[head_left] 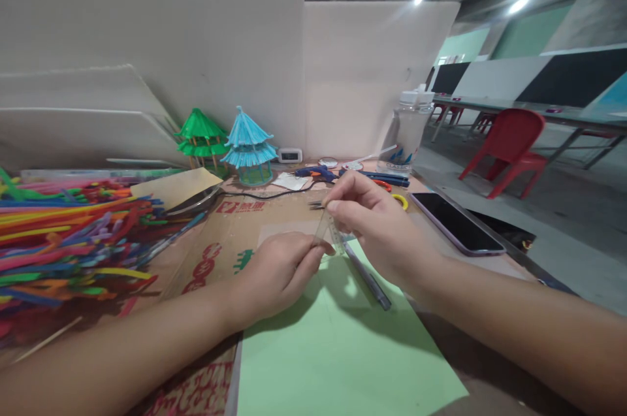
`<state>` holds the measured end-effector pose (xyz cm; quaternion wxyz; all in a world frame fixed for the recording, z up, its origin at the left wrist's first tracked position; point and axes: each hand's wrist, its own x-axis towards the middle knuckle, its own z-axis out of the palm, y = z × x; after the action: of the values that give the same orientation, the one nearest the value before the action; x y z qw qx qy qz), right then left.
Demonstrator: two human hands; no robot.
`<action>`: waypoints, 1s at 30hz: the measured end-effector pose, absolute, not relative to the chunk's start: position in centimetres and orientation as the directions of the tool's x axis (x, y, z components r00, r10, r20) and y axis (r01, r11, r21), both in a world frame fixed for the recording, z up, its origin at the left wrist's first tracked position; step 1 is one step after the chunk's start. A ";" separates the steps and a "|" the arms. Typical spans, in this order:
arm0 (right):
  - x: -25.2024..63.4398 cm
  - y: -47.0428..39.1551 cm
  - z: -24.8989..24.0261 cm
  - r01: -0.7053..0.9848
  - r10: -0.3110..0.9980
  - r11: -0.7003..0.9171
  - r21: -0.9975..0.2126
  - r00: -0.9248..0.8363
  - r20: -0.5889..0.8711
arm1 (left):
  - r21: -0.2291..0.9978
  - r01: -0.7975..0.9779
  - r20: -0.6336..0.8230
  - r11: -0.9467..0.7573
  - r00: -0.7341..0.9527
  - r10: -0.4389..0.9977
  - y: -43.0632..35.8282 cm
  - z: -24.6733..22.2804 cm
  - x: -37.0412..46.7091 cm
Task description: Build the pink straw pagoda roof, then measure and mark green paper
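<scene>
A small clear triangular ruler (337,238) is held upright above the light green paper (343,351). Its top corner is pinched between the thumb and forefinger of my right hand (377,226). The fingers of my left hand (289,269) close on its lower left part, and some fingertips are hidden. A grey pen (368,277) lies on the paper, just below my right hand. Dark pointed metal tips (316,205) show beside my right fingertips; I cannot tell what tool they belong to.
Colourful pipe cleaners (63,240) are heaped at the left. Behind stand a green pagoda model (198,135) and a blue one (249,148). A glue gun (316,172), a clear bottle (406,132) and a phone (455,223) are at the back and right, near the table's edge.
</scene>
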<state>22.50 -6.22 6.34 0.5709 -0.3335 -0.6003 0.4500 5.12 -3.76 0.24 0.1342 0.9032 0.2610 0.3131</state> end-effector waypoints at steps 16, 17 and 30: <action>22.4 -6.2 6.3 -0.110 0.911 0.378 -0.919 -0.134 0.391 | 0.383 0.378 0.501 -0.843 0.681 0.533 -3.8 0.4 5.2; 22.4 -6.3 6.3 -0.107 0.912 0.377 -0.920 -0.132 0.389 | 0.380 0.378 0.497 -0.844 0.686 0.531 -3.8 0.4 5.2; 22.3 -6.3 6.0 -0.116 0.925 0.329 -0.937 -0.160 0.345 | 0.408 0.378 0.472 -0.831 0.693 0.546 -3.9 0.2 5.1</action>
<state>22.32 -6.32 6.04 0.5531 -0.3376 -0.5989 0.4705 5.10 -3.87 0.24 0.1407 0.9091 0.2540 0.2987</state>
